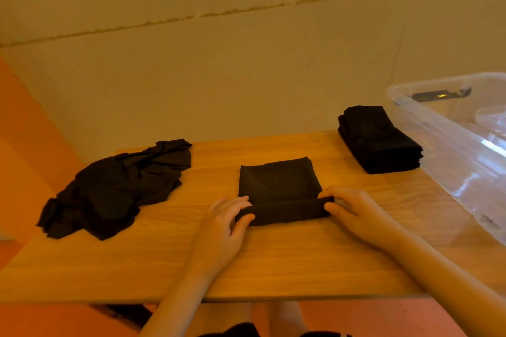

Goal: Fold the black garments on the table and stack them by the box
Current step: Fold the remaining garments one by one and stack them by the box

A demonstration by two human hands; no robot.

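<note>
Head view
Left hand (228, 217): the left end of the garment's rolled near edge is gripped, thumb in front, fingers curled over the top.
Right hand (353, 209): the right end of the same roll is pinched between thumb and fingers.
Garment (279, 183): laid flat mid-bench as a black rectangle, its near edge turned up into a thick fold.
Pile (115, 189): crumpled black cloth, left on the bench (273, 260).
Stack (379, 139): folded black pieces, set just beside the clear box (465, 150) at the right.

A wooden table (273, 262) stands against a plain wall (219, 76), orange floor (24, 145) beside.
</note>
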